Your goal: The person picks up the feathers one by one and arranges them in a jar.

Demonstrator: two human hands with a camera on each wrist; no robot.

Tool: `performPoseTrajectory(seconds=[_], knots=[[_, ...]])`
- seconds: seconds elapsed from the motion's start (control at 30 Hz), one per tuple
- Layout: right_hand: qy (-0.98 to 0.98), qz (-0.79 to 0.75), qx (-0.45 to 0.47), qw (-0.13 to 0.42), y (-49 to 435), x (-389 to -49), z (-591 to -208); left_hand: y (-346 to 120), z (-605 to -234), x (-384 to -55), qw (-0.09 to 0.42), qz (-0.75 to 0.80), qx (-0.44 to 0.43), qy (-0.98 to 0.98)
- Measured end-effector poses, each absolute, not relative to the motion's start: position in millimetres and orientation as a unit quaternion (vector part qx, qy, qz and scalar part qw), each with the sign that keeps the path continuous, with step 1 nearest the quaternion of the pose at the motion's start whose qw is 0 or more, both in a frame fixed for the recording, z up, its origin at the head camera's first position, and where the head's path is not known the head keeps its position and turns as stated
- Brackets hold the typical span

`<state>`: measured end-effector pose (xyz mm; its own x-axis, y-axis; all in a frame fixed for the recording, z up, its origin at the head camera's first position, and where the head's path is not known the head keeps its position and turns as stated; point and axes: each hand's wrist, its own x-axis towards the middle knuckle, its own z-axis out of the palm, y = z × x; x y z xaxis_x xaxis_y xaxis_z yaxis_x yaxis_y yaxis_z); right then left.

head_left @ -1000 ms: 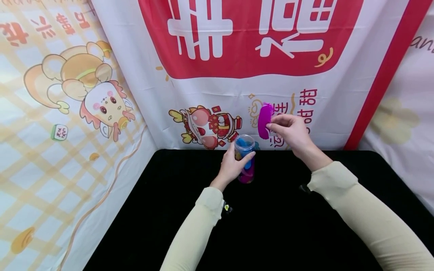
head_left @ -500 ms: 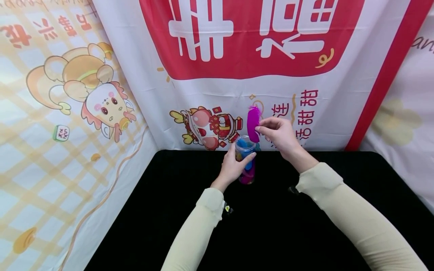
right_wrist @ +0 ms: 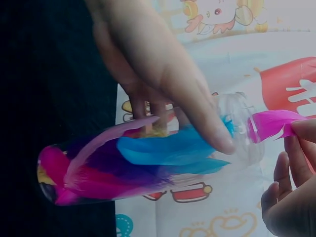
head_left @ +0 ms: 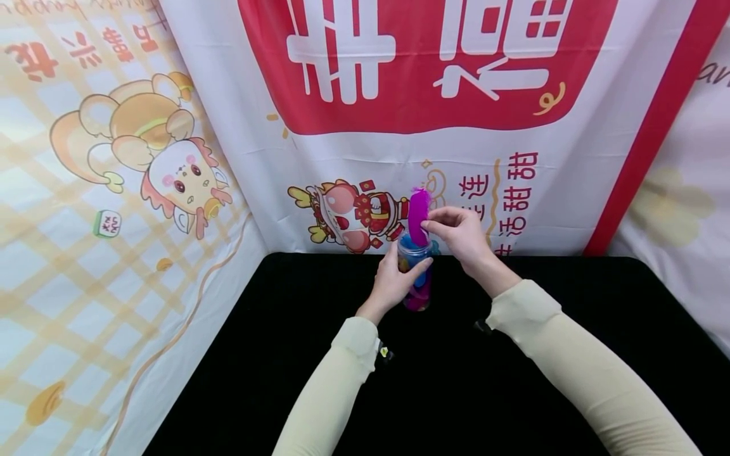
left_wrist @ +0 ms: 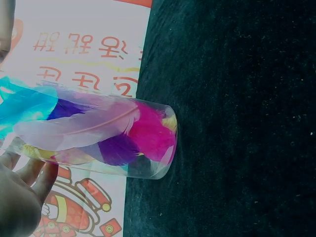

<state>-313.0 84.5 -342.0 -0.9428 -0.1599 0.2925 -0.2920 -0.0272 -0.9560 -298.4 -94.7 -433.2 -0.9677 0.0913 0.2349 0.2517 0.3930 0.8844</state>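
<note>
A clear plastic jar point(head_left: 420, 297) stands upright near the table's far edge, holding blue, purple, pink and yellow feathers point(left_wrist: 89, 123). My left hand point(head_left: 392, 278) grips it round the upper part, thumb on the near side. Between thumb and fingers of my right hand point(head_left: 462, 235) is a magenta feather point(head_left: 419, 215), held upright at the jar's mouth. The right wrist view has the magenta feather's point(right_wrist: 271, 123) lower tip just inside the open rim point(right_wrist: 244, 126). A bright blue feather point(right_wrist: 168, 148) lies inside along the jar wall.
The black-covered table point(head_left: 445, 392) spreads out below both arms. Behind it hangs a white and red printed cloth point(head_left: 342, 152), close beyond the jar. A patterned cloth wall point(head_left: 114, 285) rises at the left.
My right hand has moved left and down, bringing the magenta feather from beside the jar to its mouth, the tip now in the opening. The left hand still holds the jar in place.
</note>
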Motion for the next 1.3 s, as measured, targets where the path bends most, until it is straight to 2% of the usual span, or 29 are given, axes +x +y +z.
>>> performPoseTrajectory(seconds=[0.57,0.83,1.3], knots=[[-0.723,0.666,0.173,0.06,78,-309,-354,-94,-434,-299,0.085,-0.531,-0.104,-0.837],[-0.73,0.665,0.152,0.032,82,-307,-363,-94,-436,-299,0.083,-0.537,-0.109,-0.833],[-0.72,0.673,0.168,0.024,82,-304,-369,-93,-435,-297,0.096,-0.526,-0.107,-0.838]])
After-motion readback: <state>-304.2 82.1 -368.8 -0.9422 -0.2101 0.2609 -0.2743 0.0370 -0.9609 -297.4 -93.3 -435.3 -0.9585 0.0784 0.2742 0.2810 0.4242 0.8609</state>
